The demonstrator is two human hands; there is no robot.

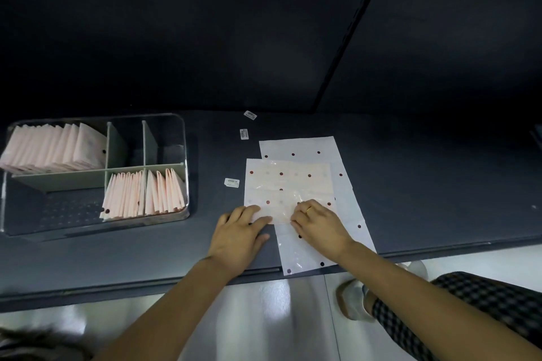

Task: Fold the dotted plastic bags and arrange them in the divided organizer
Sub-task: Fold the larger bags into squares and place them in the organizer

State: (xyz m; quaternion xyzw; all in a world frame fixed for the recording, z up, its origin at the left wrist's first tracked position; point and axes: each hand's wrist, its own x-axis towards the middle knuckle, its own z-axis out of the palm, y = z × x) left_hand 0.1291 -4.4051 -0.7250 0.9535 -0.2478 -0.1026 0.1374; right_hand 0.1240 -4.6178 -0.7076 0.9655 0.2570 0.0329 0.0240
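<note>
1. Lying straight ahead of both hands on the dark table (410,184): the top dotted bag (287,184), set squarely, near edge under the fingers, long axis left to right.
2. Pressing that near edge: left hand (239,236) flat at the near-left corner with fingers straight; right hand (318,223) (ring on one finger) with fingers bent down onto the plastic near the middle, seemingly pinching the edge, though hard to tell for sure.
3. Judging from this, a fold away from the body, near edge lifted toward the far one; both hands equally near, the right better placed to lift.
4. Lying beneath, a second dotted bag (346,199), tilted, long axis running away from the body, near end over the table edge (liable to drag along).
5. Standing well to the left, nearer the left hand: the divided organizer (181,138), folded bags (52,146) upright in three compartments, others bare.
6. Scattered between organizer and bags: three small labels (231,182), not blocking the way.
</note>
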